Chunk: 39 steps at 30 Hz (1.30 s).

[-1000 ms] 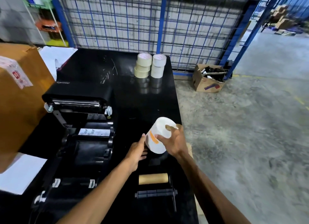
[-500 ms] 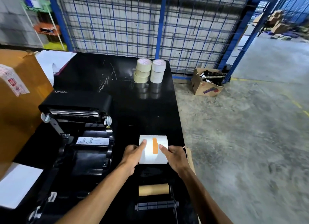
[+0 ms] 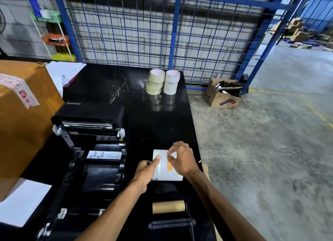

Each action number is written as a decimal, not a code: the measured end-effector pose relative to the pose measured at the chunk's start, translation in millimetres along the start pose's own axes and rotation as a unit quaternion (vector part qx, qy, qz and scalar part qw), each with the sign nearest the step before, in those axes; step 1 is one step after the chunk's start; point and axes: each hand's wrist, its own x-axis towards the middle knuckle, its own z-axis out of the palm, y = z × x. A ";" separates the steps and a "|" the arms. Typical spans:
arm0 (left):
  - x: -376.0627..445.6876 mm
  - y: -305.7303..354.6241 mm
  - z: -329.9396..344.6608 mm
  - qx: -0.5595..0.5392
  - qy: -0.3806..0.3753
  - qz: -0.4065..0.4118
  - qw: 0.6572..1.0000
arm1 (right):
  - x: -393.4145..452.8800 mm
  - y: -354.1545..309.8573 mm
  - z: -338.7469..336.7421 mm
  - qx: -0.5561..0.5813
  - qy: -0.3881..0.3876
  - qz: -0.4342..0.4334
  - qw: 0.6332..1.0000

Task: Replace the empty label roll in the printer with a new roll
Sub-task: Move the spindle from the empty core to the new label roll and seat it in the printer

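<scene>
A new white label roll (image 3: 163,170) lies on its side on the black table (image 3: 158,125), with an orange sticker (image 3: 169,166) on its wrap. My left hand (image 3: 146,170) presses a thumb against the roll's left part. My right hand (image 3: 181,158) rests on the roll's right end, with thumb and forefinger pinched at the top of the orange sticker. The black label printer (image 3: 90,150) stands open to the left, its lid raised and its roll bay bare. The empty brown cardboard core (image 3: 168,207) and the black spindle (image 3: 172,224) lie nearer me on the table.
Two stacks of tape rolls (image 3: 163,81) stand at the table's far end. A large cardboard box (image 3: 21,118) sits left of the printer, with white paper (image 3: 19,204) in front of it. The table's right edge drops to concrete floor, where an open carton (image 3: 224,94) sits by a blue wire fence.
The roll was held tilted above the table, then laid on its side. My right fingers moved from the roll's end to pinch at the orange sticker; my left thumb stays on the roll.
</scene>
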 end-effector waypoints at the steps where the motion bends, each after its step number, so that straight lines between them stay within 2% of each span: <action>1: -1.6 0.8 -0.4 -0.001 0.001 -0.001 1.000 | -0.6 0.5 0.6 0.001 -0.001 0.000 1.000; 4: -0.3 1.1 -2.9 -0.019 -0.007 -0.017 1.000 | -5.6 1.9 -1.0 0.038 0.005 -0.037 0.999; 6: -0.6 3.9 -5.8 -0.066 -0.014 -0.034 0.997 | -16.5 -5.7 -8.0 0.107 0.025 -0.035 0.993; 10: -4.4 2.8 -13.7 -0.169 -0.009 -0.035 0.985 | -57.0 -4.7 -34.8 0.319 0.126 0.017 0.939; 13: -18.3 5.4 -18.6 -0.186 -0.019 -0.011 0.982 | -94.9 23.8 -51.7 0.369 0.122 0.051 0.920; 19: -65.9 6.8 -5.1 -0.219 -0.057 0.033 0.973 | -172.8 91.6 -26.9 0.253 0.005 0.172 0.952; 23: -99.1 1.0 5.5 -0.242 -0.075 0.041 0.967 | -218.8 111.1 2.7 0.229 0.002 0.243 0.943; 28: -133.5 -7.3 13.1 -0.266 -0.095 0.047 0.958 | -247.5 104.0 40.2 0.199 0.009 0.201 0.959; 32: -150.2 -13.6 8.2 -0.272 -0.098 0.051 0.956 | -254.6 110.1 45.5 0.087 -0.001 0.218 0.972; 36: -158.7 -20.1 -5.2 -0.269 -0.073 0.056 0.959 | -234.0 97.8 27.8 0.146 0.038 0.196 0.969; 39: -163.4 -25.4 -19.8 -0.278 -0.053 0.054 0.958 | -207.0 76.3 26.8 0.206 0.025 0.205 0.956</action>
